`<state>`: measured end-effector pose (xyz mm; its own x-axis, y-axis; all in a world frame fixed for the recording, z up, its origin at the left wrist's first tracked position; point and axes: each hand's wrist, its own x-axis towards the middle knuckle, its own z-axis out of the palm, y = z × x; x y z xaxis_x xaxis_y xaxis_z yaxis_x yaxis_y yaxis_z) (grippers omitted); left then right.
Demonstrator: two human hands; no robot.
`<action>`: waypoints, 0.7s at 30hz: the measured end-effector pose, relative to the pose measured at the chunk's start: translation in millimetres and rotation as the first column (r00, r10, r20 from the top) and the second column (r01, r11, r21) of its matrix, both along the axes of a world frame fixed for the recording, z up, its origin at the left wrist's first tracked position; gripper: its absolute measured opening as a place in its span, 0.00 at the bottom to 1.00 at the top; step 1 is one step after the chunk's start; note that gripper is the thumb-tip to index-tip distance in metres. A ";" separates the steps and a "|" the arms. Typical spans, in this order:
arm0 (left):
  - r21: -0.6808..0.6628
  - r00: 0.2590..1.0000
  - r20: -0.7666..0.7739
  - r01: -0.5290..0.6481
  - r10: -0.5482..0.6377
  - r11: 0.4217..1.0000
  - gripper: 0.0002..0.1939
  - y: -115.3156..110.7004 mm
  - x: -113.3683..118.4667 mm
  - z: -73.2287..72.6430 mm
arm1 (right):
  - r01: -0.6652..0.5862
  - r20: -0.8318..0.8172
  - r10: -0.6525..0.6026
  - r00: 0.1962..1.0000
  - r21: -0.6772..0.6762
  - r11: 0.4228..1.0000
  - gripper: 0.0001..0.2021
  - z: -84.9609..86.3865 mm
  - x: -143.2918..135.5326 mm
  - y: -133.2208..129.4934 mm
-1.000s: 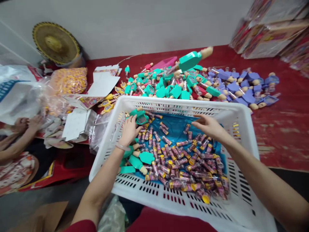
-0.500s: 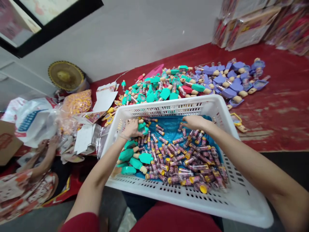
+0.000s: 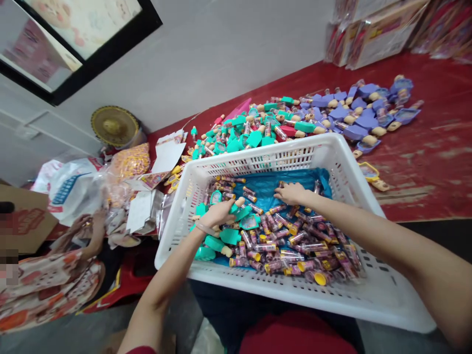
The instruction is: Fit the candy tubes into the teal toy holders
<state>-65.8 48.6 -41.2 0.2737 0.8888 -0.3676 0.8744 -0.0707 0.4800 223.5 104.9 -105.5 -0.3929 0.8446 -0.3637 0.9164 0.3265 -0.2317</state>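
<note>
A white perforated plastic basket (image 3: 295, 290) holds many small clear tubes with yellow caps and pink-purple contents (image 3: 265, 247). Several green paddle-shaped pieces with beige knobbed handles (image 3: 230, 236) lie on its left side. My left hand (image 3: 220, 212) is closed over this green group, with green pieces showing around its fingers; its fingertips are partly hidden. At the far middle of the basket, my right hand (image 3: 292, 193) reaches down with fingers apart over the blue plastic liner (image 3: 263, 184). A tube (image 3: 281, 184) shows beside its fingertips.
Behind the basket, a red table (image 3: 424, 147) bears heaps of green toy pieces (image 3: 254, 139) and purple ones (image 3: 356, 131). White cards (image 3: 142, 211), a bag of orange bits (image 3: 134, 160) and another person's hands (image 3: 88, 226) are at left. Wrapped packs (image 3: 383, 39) stand at back right.
My left hand has moved right and toward me, from the basket's far left corner to over the nearer green pieces. My right hand has dipped lower among the tubes. The view has shifted slightly.
</note>
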 end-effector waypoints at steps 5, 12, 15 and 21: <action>-0.049 0.878 0.439 -0.191 0.193 0.980 0.20 -7.9 35.2 32.1 | 0.065 -0.072 -0.058 0.996 0.099 0.993 0.13 20.8 -18.0 -17.6; -0.411 0.193 0.839 -0.390 0.509 0.824 0.13 -9.7 56.3 39.0 | 0.040 -0.631 -0.009 0.775 0.035 0.999 0.18 70.8 -35.8 -81.6; -0.536 -0.077 0.825 -0.424 0.561 0.730 0.10 -5.8 68.3 36.6 | 0.049 -0.736 -0.009 0.677 0.032 0.998 0.15 78.0 -41.9 -97.5; -0.657 -0.362 0.752 -0.480 0.550 0.582 0.08 -4.7 97.1 38.3 | 0.051 -0.611 0.169 0.774 0.326 0.944 0.15 63.8 -40.0 -92.6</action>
